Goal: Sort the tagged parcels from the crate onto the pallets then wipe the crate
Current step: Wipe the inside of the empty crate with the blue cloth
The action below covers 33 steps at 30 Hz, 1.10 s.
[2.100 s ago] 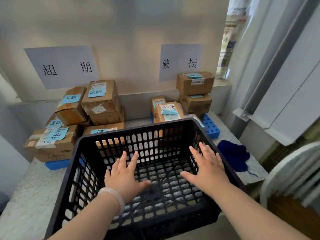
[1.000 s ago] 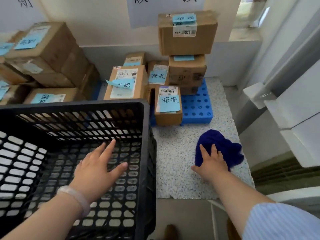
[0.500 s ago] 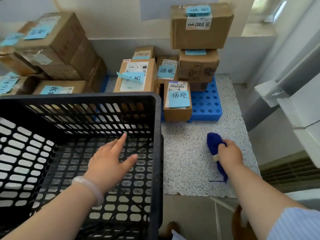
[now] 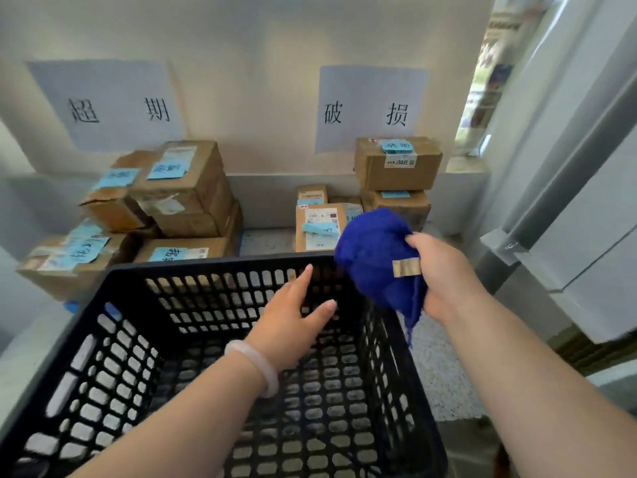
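The right hand, its grip clamped on the bunched blue cloth at centre right, hangs just above the right rim of the crate (parcels already stacked behind), whose floor lies down-left, under the open-fingered left hand.

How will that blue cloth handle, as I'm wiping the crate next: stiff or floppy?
Probably floppy: the blue cloth bunches in the right hand, a corner dangling. Likely light: one hand holds it up easily.
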{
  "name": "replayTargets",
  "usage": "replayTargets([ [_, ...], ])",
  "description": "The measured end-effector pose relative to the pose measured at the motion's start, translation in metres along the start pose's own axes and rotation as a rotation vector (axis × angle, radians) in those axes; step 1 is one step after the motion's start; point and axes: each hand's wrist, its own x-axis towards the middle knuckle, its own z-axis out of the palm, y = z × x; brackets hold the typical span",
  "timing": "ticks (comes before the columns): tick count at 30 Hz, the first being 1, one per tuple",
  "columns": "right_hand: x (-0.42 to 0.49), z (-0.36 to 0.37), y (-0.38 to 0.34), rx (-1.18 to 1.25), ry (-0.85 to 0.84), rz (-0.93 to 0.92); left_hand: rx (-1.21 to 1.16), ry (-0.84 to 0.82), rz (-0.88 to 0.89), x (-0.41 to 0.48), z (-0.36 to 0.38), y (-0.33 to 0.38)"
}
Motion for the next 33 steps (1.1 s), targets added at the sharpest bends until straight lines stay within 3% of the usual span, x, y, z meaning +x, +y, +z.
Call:
replayTargets([
  [3, -0.037, 0.049, 0.027, 0.047, -0.121, 0.136, -0.289, -0.011, -0.001, -0.01, -0.03, -0.009],
  [7, -0.075, 0.101, 0.079, 0.065, -0.247, 0.23, -0.363, 0.051, -0.067, -0.028, -0.06, -0.048],
  [13, -0.102, 0.165, 0.131, -0.026, -0.442, 0.165, -0.289, 0.065, -0.097, -0.045, -0.108, -0.099],
  [18, -0.1, 0.204, 0.158, -0.018, -0.362, 0.179, -0.048, -0.022, -0.062, -0.05, -0.148, -0.129],
  [20, -0.095, 0.213, 0.166, -0.04, -0.335, 0.191, 0.097, 0.046, -0.015, -0.053, -0.168, -0.143],
  [23, -0.082, 0.226, 0.174, -0.118, -0.348, 0.192, 0.186, 0.274, -0.011, -0.057, -0.193, -0.165],
  [29, -0.056, 0.281, 0.18, -0.323, -0.46, 0.038, -0.064, 0.299, -0.192, -0.054, -0.206, -0.192],
  [33, -0.046, 0.323, 0.197, -0.317, -0.58, -0.058, -0.17, 0.279, -0.286, -0.059, -0.214, -0.201],
])
